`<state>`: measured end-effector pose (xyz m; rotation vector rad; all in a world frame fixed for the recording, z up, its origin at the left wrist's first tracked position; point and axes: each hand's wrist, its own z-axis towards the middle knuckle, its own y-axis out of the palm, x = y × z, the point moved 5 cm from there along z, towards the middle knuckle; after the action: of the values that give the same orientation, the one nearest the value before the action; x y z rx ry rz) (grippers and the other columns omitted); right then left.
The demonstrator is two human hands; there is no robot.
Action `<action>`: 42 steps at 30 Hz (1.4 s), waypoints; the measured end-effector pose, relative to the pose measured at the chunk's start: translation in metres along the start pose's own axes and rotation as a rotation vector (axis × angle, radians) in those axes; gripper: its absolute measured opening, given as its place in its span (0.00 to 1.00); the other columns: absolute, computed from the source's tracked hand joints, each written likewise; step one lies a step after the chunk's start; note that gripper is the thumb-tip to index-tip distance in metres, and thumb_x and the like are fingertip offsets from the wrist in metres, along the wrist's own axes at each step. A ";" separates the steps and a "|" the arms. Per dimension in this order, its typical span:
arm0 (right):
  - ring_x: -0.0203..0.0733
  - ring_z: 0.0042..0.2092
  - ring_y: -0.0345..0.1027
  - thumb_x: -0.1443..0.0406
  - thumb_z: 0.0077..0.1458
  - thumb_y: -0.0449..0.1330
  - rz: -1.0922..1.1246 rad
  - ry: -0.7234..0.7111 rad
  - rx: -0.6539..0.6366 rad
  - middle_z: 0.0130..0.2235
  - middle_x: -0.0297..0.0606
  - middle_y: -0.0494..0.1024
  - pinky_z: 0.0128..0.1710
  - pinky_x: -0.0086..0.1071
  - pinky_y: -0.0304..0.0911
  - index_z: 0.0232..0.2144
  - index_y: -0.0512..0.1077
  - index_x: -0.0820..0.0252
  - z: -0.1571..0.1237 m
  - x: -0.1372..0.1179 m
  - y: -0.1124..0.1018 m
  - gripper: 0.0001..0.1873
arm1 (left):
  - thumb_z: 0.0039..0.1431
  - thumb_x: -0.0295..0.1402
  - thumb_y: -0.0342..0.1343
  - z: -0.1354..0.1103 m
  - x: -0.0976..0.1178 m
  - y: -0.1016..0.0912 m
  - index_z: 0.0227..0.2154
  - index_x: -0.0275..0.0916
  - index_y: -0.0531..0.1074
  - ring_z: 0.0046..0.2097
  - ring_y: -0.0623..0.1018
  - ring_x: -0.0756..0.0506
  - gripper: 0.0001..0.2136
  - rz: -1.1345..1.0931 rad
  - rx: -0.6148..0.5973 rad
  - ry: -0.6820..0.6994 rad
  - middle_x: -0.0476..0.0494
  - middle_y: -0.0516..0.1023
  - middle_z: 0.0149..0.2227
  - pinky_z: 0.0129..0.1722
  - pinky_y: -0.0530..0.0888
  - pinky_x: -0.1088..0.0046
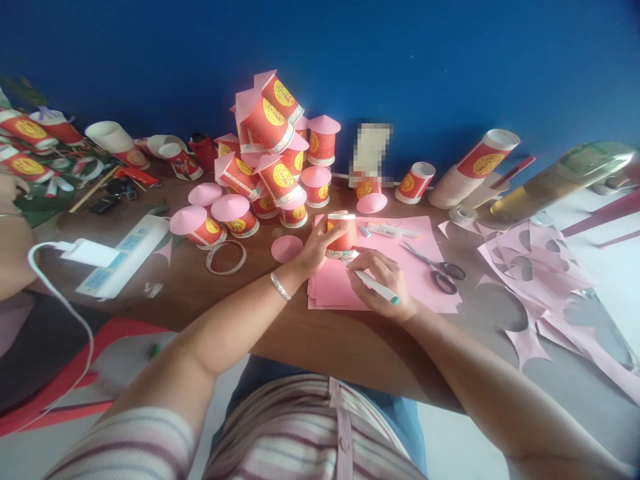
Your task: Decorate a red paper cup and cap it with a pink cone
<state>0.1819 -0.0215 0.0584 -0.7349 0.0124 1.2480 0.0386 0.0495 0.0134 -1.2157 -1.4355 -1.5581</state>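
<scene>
My left hand (316, 248) is wrapped round a red paper cup (343, 235) that stands upside down on a stack of pink paper (415, 263). My right hand (383, 281) grips a white pen with a teal end (380, 288), its tip against the rim of the cup on the paper. A silver bracelet (280, 287) sits on my left wrist. Both hands are at the middle of the brown table (330, 340).
A heap of red cups with pink cone lids (270, 153) is stacked behind. Scissors (440, 270), a glue stick (393, 231), a pink paper circle (287, 249), a tape ring (226, 257), a power strip (125, 257), cut pink scraps (540, 267) and a cup stack (473, 170) lie around. Another person's arm (10, 233) is at left.
</scene>
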 end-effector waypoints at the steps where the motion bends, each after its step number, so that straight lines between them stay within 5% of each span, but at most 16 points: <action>1: 0.40 0.33 0.75 0.72 0.62 0.60 0.002 -0.006 -0.002 0.31 0.33 0.77 0.42 0.41 0.78 0.39 0.69 0.53 0.001 -0.001 0.000 0.08 | 0.60 0.43 0.66 0.000 0.000 0.000 0.53 0.43 0.74 0.61 0.75 0.36 0.20 0.004 0.008 -0.002 0.41 0.76 0.57 0.58 0.76 0.57; 9: 0.43 0.39 0.80 0.72 0.62 0.60 0.016 0.126 0.060 0.34 0.35 0.80 0.38 0.35 0.75 0.39 0.70 0.53 0.001 0.003 -0.008 0.08 | 0.60 0.45 0.64 0.005 0.000 -0.004 0.44 0.41 0.77 0.55 0.77 0.38 0.15 -0.023 0.060 0.105 0.40 0.78 0.49 0.56 0.77 0.58; 15: 0.42 0.38 0.80 0.69 0.63 0.60 0.061 0.212 0.075 0.33 0.34 0.78 0.37 0.35 0.74 0.39 0.70 0.53 -0.004 0.014 -0.006 0.05 | 0.58 0.45 0.67 0.003 0.015 -0.009 0.33 0.42 0.78 0.54 0.76 0.37 0.12 0.273 0.059 0.276 0.40 0.79 0.42 0.62 0.72 0.53; 19: 0.42 0.37 0.79 0.68 0.64 0.60 0.071 0.219 0.054 0.33 0.34 0.79 0.37 0.35 0.74 0.39 0.70 0.53 -0.006 0.016 -0.004 0.04 | 0.65 0.47 0.58 0.001 0.014 -0.004 0.33 0.41 0.78 0.55 0.76 0.37 0.15 0.192 0.045 0.192 0.39 0.79 0.42 0.61 0.72 0.51; 24: 0.42 0.37 0.78 0.67 0.65 0.59 0.078 0.219 0.023 0.34 0.35 0.79 0.38 0.37 0.75 0.39 0.71 0.53 -0.005 0.015 -0.004 0.02 | 0.63 0.49 0.60 0.001 0.002 0.004 0.42 0.41 0.76 0.52 0.79 0.37 0.16 0.030 -0.004 0.046 0.41 0.79 0.45 0.58 0.75 0.52; 42: 0.38 0.32 0.74 0.68 0.64 0.59 0.078 0.180 -0.017 0.32 0.35 0.78 0.31 0.32 0.70 0.37 0.72 0.55 0.003 0.006 -0.007 0.03 | 0.63 0.48 0.61 0.001 -0.001 0.001 0.43 0.41 0.76 0.50 0.79 0.40 0.16 0.075 0.018 0.043 0.43 0.79 0.45 0.52 0.77 0.60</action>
<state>0.1893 -0.0158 0.0619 -0.8661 0.1792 1.2540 0.0399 0.0500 0.0129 -1.2047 -1.3585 -1.5093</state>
